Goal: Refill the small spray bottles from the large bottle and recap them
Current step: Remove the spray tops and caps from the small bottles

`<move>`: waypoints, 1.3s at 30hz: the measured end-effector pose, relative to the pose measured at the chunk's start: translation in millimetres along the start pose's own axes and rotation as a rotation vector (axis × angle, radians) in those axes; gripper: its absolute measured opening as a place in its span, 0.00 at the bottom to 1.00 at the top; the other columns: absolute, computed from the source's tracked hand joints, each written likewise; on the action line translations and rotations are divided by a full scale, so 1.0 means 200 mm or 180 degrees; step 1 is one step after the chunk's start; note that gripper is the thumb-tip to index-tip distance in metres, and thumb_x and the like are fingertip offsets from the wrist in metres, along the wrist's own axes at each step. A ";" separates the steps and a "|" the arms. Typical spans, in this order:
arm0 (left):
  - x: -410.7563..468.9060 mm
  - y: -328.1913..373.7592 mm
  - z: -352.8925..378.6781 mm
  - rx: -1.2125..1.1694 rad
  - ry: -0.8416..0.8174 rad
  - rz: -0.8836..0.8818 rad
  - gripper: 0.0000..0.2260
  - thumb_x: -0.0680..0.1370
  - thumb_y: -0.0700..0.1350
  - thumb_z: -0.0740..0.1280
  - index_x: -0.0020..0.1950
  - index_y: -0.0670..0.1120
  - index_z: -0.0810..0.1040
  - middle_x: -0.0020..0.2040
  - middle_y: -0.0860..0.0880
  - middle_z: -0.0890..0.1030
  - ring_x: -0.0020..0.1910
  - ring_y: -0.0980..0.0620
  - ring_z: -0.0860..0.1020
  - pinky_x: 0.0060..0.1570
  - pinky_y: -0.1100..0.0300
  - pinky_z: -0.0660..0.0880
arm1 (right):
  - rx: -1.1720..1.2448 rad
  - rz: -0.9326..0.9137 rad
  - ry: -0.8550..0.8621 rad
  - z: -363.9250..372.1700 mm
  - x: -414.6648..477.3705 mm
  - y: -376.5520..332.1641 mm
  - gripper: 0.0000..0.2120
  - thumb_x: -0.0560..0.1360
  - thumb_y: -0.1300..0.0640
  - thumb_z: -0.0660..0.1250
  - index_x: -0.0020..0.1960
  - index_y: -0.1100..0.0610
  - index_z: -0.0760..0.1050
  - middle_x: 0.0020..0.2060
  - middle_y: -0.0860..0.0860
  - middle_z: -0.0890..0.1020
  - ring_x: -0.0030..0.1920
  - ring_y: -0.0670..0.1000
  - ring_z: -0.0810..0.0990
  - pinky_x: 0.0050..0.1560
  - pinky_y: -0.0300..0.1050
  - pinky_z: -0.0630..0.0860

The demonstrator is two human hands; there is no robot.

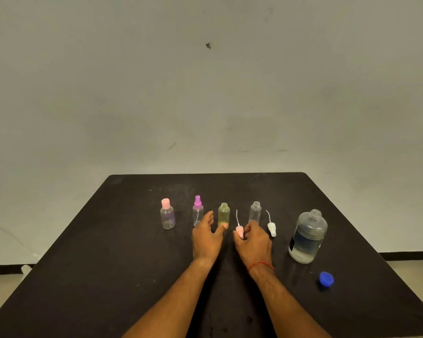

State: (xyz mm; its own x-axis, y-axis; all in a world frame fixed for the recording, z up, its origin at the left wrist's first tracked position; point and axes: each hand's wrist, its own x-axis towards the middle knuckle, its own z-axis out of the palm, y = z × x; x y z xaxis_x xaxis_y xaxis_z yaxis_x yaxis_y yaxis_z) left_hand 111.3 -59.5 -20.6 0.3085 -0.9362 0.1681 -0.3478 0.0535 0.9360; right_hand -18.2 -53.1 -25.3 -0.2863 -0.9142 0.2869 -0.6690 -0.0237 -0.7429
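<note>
Yellow bottle (223, 214), uncapped, centre frame: my left hand (206, 237) spread, thumb touching its base; my right hand (253, 240) pinches pink spray cap (239, 231) just right of it, on bench (122, 252).

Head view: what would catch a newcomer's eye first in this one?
Two hands meet in the middle: the right hand pinches a pink sprayer, while the left hand reaches open to the uncapped yellow bottle, thumb at its foot. At the right stands the large bottle, open and partly full, with a blue cap lying nearer the camera.
</note>
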 end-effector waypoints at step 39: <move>0.13 -0.13 -0.37 0.0014 0.0471 -0.0059 0.17 0.76 0.45 0.75 0.64 0.48 0.79 0.61 0.50 0.82 0.58 0.57 0.79 0.57 0.66 0.74 | -0.0435 -0.0886 -0.0642 0.23 0.19 -0.58 0.11 0.76 0.47 0.68 0.52 0.54 0.76 0.45 0.50 0.79 0.43 0.47 0.77 0.47 0.42 0.78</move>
State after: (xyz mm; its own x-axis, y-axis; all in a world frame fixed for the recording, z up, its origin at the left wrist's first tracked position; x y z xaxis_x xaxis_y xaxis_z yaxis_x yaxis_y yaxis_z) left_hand 195.0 -59.8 -17.5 0.4419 -0.8757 0.1949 -0.3445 0.0349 0.9381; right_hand 79.1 -104.3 43.5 0.0515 -0.9420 0.3317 -0.7915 -0.2410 -0.5616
